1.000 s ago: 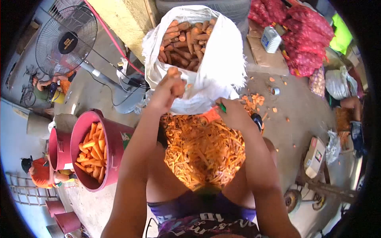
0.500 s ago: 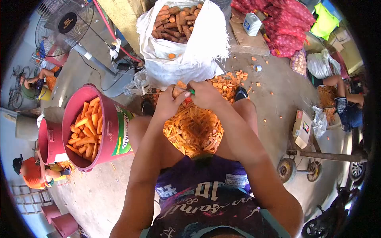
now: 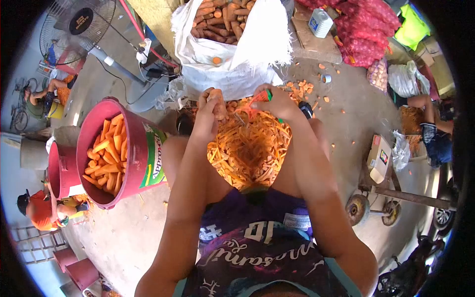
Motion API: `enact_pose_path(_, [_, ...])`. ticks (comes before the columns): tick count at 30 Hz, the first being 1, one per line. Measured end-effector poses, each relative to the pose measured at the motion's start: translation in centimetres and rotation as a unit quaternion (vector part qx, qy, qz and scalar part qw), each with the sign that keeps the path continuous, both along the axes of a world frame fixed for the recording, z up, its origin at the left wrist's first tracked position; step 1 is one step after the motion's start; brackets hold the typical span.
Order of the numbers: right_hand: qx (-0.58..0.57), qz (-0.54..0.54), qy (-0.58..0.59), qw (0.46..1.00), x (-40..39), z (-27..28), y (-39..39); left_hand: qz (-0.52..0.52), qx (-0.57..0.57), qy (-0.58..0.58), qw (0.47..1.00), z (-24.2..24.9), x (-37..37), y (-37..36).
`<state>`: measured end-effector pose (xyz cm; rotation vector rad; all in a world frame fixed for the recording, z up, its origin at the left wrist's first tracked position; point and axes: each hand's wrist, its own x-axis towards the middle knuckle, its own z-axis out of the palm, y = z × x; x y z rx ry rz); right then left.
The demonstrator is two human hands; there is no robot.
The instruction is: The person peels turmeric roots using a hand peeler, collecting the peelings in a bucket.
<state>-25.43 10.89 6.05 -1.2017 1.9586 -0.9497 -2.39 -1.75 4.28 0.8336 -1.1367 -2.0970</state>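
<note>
My left hand [image 3: 205, 115] is wrapped round an unpeeled, brownish carrot [image 3: 218, 101], held upright with its top end showing above the fingers. To its right, my right hand [image 3: 278, 105] grips a peeler [image 3: 253, 110] with orange and green parts, its orange end pointing toward the carrot but apart from it. Below both hands, a heap of carrot peelings [image 3: 250, 148] lies between my knees. Beyond them stands a white sack [image 3: 227, 74] of unpeeled carrots [image 3: 222, 22]. Peeled carrots [image 3: 110, 153] fill part of the pink tub [image 3: 136, 158] on my left.
A standing fan [image 3: 79, 27] is at the upper left, near a second pink tub [image 3: 62, 171]. Cut carrot ends [image 3: 299, 90] litter the floor. Red net sacks [image 3: 363, 32], a white jug [image 3: 320, 23] and a cart [image 3: 378, 188] stand right. Other people sit at both sides.
My hands have moved apart, the right one going right with the peeler. The carrot has come upright in my left hand. The whole view has shifted slightly.
</note>
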Motion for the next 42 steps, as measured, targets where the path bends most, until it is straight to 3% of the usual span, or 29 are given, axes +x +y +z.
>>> enact_pose_path(2, [0.034,-0.004,-0.016,0.999,1.1,1.3,-0.1,0.066,0.041,-0.006,0.997,-1.3,-0.8,0.3])
enact_pose_path(5, [-0.045,0.036,-0.055,0.997,1.5,-0.4,-0.6,-0.005,0.047,-0.025,0.999,-4.3,-0.8,0.1])
enact_pose_path(9, [-0.052,0.033,-0.041,0.997,1.9,-1.2,-0.8,-0.007,0.126,0.000,0.992,-1.5,-1.7,2.9])
enact_pose_path(10, [-0.051,0.029,-0.043,0.997,2.0,-1.2,-0.7,-0.010,0.127,-0.003,0.992,-2.4,-1.6,2.9])
enact_pose_path(12, [-0.065,0.037,-0.016,0.997,2.0,-1.3,-0.4,-0.062,-0.041,-0.028,0.997,-3.0,-1.3,3.2])
enact_pose_path(16, [-0.064,0.043,-0.040,0.996,1.7,-1.9,-0.1,-0.038,0.076,-0.005,0.996,-2.6,-1.2,3.6])
enact_pose_path(18, [-0.080,0.032,-0.047,0.995,1.3,-2.3,0.1,-0.093,0.105,-0.037,0.989,-2.9,-0.9,3.2])
enact_pose_path(22, [-0.043,-0.015,-0.051,0.998,-1.4,-2.8,0.5,-0.085,0.113,-0.056,0.988,-1.0,-0.2,5.2])
enact_pose_path(25, [-0.039,-0.051,0.023,0.998,-2.5,-3.5,0.6,-0.101,0.111,-0.056,0.987,0.0,0.4,5.9])
enact_pose_path(27, [0.035,-0.074,0.021,0.996,-3.2,-3.7,0.6,-0.120,0.094,-0.099,0.983,0.1,0.9,5.7])
enact_pose_path(30, [0.019,-0.040,0.035,0.998,0.1,0.8,1.8,-0.075,0.083,-0.094,0.989,-1.0,1.4,5.4])
enact_pose_path(32, [-0.011,-0.003,0.021,1.000,2.4,0.5,1.9,-0.064,0.122,-0.051,0.989,-4.5,1.2,3.7])
enact_pose_path(33, [-0.041,0.030,0.003,0.999,3.2,0.2,2.0,-0.056,0.159,-0.012,0.986,-4.0,1.0,3.6])
enact_pose_path(37, [-0.059,0.039,0.000,0.998,4.0,-1.1,1.4,-0.059,0.179,-0.039,0.981,-2.2,0.0,4.5])
enact_pose_path(39, [-0.097,0.052,-0.017,0.994,3.0,-1.7,0.9,-0.112,0.164,-0.003,0.980,-1.9,0.2,4.4])
enact_pose_path(42, [-0.024,-0.032,0.028,0.999,0.8,-1.2,0.9,-0.124,0.139,-0.023,0.982,-1.7,0.5,4.4])
